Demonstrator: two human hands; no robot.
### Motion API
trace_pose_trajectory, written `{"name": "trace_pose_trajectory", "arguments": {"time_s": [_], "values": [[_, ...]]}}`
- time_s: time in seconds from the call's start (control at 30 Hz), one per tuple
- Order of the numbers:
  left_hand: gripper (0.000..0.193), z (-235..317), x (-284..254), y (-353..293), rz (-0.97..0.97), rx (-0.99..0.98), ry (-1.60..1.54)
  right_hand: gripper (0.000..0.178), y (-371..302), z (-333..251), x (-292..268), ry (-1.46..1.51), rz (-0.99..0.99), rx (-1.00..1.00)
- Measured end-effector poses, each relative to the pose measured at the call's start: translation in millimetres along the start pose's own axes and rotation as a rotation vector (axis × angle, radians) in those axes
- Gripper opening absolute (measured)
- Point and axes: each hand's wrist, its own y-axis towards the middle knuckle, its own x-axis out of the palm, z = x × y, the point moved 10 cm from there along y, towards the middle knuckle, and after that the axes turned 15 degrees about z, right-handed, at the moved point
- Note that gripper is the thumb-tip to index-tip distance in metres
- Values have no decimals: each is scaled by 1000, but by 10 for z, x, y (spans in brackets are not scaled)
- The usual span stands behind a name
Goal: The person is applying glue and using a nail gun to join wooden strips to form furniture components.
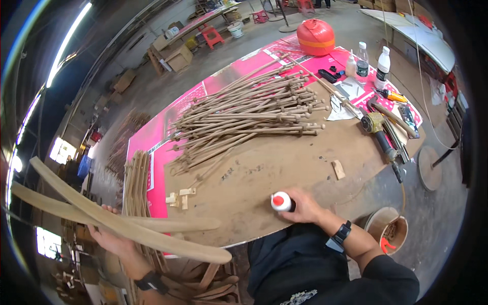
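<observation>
Head view: I have the hands apart. The left hand (113,241) is closed on two curved wooden slats (168,243), crossed above the near left corner of the bench (244,208); I judge them stiff and light, best gripped near mid-length. The right hand (305,207) wraps a red-tipped white bottle (280,202) at the near edge, probably soft-walled: grip its body. Its contents are hidden. The bucket (402,237) beside the bench contains small brown pieces (390,232).

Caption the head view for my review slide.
Left hand holding two curved wooden slats, right hand gripping a red-tipped bottle, at a table piled with wooden rods.
</observation>
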Motion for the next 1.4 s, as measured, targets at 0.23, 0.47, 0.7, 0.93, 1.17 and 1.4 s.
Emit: {"name": "trace_pose_trajectory", "arguments": {"time_s": [0.23,0.47,0.7,0.93,1.17,1.4], "values": [[59,-724,532,68,65,-128,-100,55,-171,-287,-37,72,-116,-156],[42,-2442,1002,-1082,-192,-453,-55,56,-228,-278,-7,-1,-112,-188],[48,-3419,874,-2370,111,-847,147,59,-217,-311,20,4,-121,-205],[58,-3922,573,-2923,76,-1053,200,64,-192,-269,58,-7,-141,-211],[51,-3883,643,-3067,-127,-1266,284,62,-232,-243,28,-99,-169,-211],[53,-2954,1085,-2268,-853,130,1230,61,-240,-347,80,-143,-189,-275]]}}
